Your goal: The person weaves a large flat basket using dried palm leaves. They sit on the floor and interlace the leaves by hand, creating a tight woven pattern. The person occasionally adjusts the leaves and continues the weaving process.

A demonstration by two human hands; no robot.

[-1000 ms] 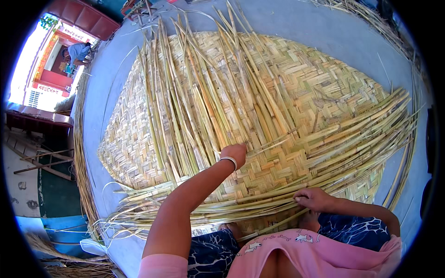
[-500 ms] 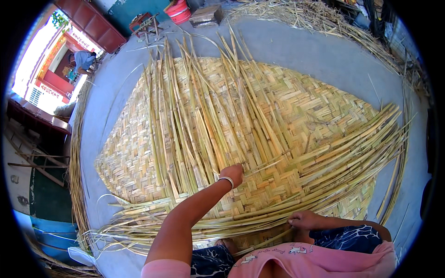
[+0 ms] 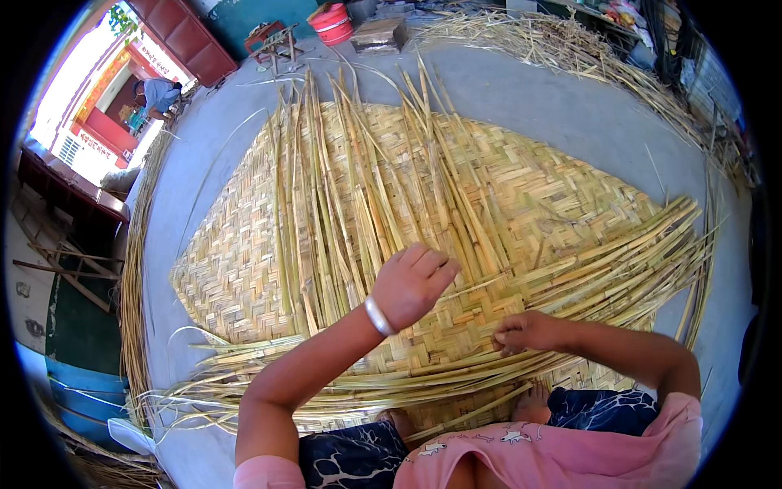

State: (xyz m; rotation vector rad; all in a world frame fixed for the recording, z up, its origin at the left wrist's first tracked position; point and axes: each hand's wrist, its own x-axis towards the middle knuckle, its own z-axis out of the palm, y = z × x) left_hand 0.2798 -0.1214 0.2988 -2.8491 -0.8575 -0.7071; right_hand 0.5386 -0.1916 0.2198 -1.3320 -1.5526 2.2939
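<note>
A large woven mat (image 3: 570,179) of split pale-yellow reed lies on the floor before me. Lengthwise reed strips (image 3: 314,196) run away from me over its middle. Crosswise strips (image 3: 619,269) sweep along its near side to the right. Above the mat's middle is my left hand (image 3: 414,285), with a pale bracelet at the wrist and its fingers curled closed. Whatever those fingers may hold is hidden. My right hand (image 3: 528,332) is just over the crosswise strips, its fingers pinched together. I cannot make out anything in that pinch.
Loose reeds (image 3: 529,41) are heaped along the far right wall, and a long reed bundle (image 3: 140,244) borders the left side. A red bucket (image 3: 331,24), a block (image 3: 380,36) and a small wooden stool (image 3: 281,49) stand at the back. Another person (image 3: 157,96) crouches by the doorway.
My left hand has lifted up off the mat's strips toward me. My right hand has moved forward from beside my knee to over the crosswise strips. The view has shifted slightly.
</note>
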